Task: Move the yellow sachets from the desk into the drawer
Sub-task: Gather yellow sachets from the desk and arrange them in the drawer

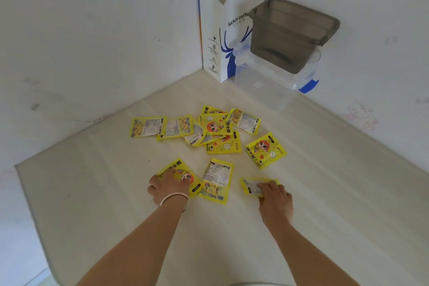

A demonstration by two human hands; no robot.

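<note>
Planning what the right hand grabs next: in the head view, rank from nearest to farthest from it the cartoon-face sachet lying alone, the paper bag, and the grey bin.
1. Cartoon-face sachet, just beyond the right hand.
2. Grey bin, far corner, right.
3. Paper bag, far corner, left of the bin; close to the bin's rank.

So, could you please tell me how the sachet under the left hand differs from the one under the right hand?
The left sachet lies cartoon face up; the right sachet lies with its printed text panel up. The left hand covers the left sachet's near corner; the right hand covers the right sachet's right end. Both are yellow and flat on the desk, nearest the person.
</note>
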